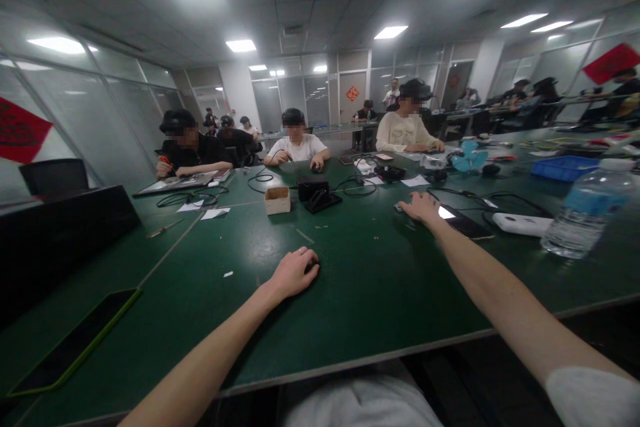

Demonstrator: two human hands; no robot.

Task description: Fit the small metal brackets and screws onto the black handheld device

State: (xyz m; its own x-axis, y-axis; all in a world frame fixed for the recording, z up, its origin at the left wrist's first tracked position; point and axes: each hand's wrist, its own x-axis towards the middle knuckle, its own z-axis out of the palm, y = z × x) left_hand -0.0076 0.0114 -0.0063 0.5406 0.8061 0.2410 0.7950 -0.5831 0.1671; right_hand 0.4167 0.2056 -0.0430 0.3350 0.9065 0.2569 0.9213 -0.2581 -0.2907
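My left hand (296, 271) rests on the green table (350, 280), its fingers curled. Something dark shows beneath the fingers; whether it is an object or shadow is unclear. Farther forward and to the right, my right hand (420, 207) is low over the tabletop, fingertips at a small greyish item (398, 207), too small to name. A dark phone (470, 224) lies by that wrist, its screen catching a bright reflection. Ahead, between the hands, stand a small open cardboard box (278, 203) and a black device on a stand (320, 199).
A water bottle (585, 213), a white power bank-like block (523, 224) and a blue tray (565, 168) are on the right. At left lie a green-edged phone (75, 343) and a black panel (65, 240). Cables and paper scraps spread toward several people seated opposite.
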